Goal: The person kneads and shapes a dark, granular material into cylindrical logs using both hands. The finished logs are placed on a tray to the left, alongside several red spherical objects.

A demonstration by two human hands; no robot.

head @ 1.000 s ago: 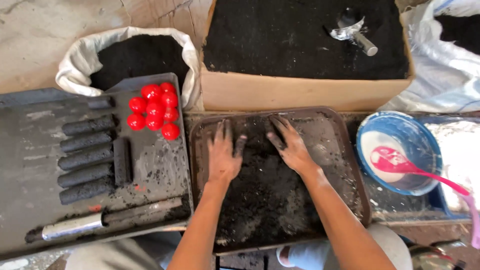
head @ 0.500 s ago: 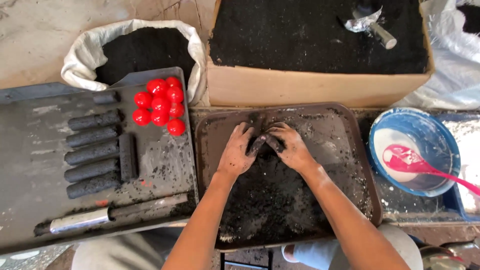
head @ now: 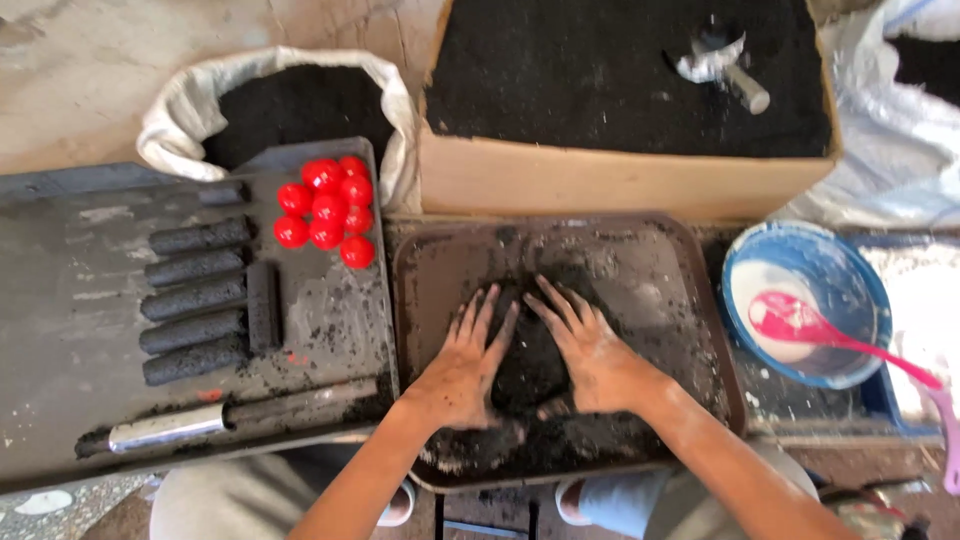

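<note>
We press our left hand (head: 462, 362) and right hand (head: 588, 350), fingers spread flat, around a black mound (head: 528, 362). It sits on the brown tray (head: 440, 262).

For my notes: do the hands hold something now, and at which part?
Both the left hand and right hand cup a mound of black powder from its two sides, fingers spread.

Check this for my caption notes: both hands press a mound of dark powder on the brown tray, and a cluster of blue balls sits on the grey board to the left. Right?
Not quite. The balls are red, not blue, as the head view shows. The rest holds: the left hand and right hand press a mound of dark powder on the brown tray, and the cluster sits on the grey board to the left.
</note>
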